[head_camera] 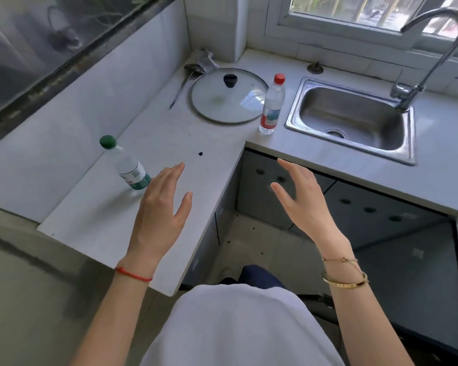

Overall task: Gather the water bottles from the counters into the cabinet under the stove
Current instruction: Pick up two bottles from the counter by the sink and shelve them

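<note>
- The green-capped bottle [128, 165] stands at centre left of the frame on the white tabletop [185, 143], leaning in the wide-angle view; I cannot tell whether it is truly tilted.
- The left hand [160, 204] hovers just right of that bottle with fingers spread wide, holding nothing and not touching it.
- A sideways brush from this hand would likely topple the bottle, since it is tall and narrow and looks nearly empty and light.
- A glass lid [226, 97] and a ladle [187, 80] lie at upper centre; the red-capped bottle [271, 105] stands upright just beside the lid's right edge.
- Reaching carelessly for that bottle could knock it onto the lid or into the sink [352, 116] close on its right.
- The right hand [302, 196] is also open wide and empty, raised over the gap in front of the cabinet doors [368, 210] at centre right.
- The doors look shut, so arriving with both hands full would likely leave none free to open them.
- No stove shows here.
</note>
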